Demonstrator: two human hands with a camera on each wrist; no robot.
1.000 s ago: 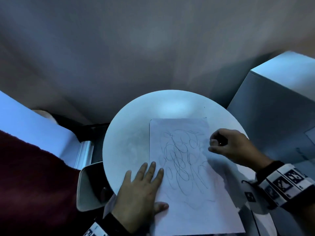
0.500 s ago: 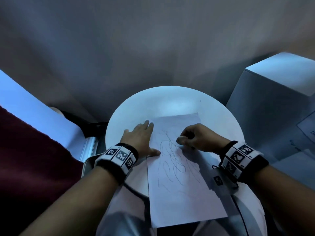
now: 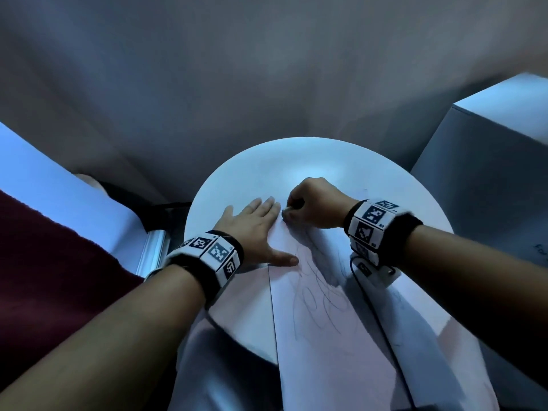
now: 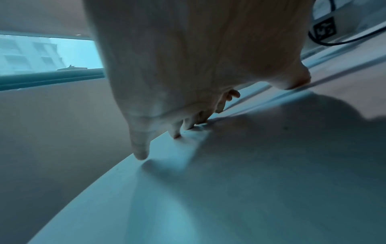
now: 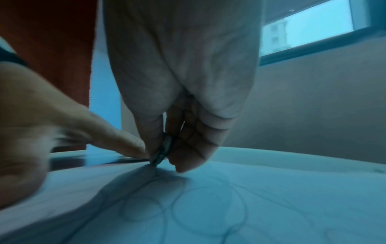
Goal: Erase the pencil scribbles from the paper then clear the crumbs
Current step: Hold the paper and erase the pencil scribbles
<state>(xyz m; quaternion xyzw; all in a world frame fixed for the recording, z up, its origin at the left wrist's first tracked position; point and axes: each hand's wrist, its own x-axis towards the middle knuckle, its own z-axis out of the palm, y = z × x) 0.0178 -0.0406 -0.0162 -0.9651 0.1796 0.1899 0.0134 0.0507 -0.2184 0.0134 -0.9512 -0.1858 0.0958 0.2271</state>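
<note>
Head view: a round white bench (image 3: 246, 185) carries one sheet of paper (image 3: 332, 351); its near end overhangs the near edge of the bench.
Left hand (image 3: 252, 229): fingers straight and spread, palm flat, pressing on the far-left corner of the paper and the bench beside it; it holds nothing.
Right hand (image 3: 311, 203): curled, thumb and fingers pinched together on a small dark eraser (image 5: 162, 151), which touches the paper at the far end, just beside the left fingertips.
Scribbles (image 3: 320, 295): pencil loops cover the middle of the sheet, from under the right hand toward the near edge; the right wrist view shows them unbroken just in front of the eraser.
Progress: erasing appears to be at its start; no cleaned patch is visible.
Crumbs: none can be made out; lighting is dim.
Remaining: nearly all scribbles, then clearing crumbs.
Other: a black cable (image 3: 382, 330) crosses the right side of the bench.
</note>
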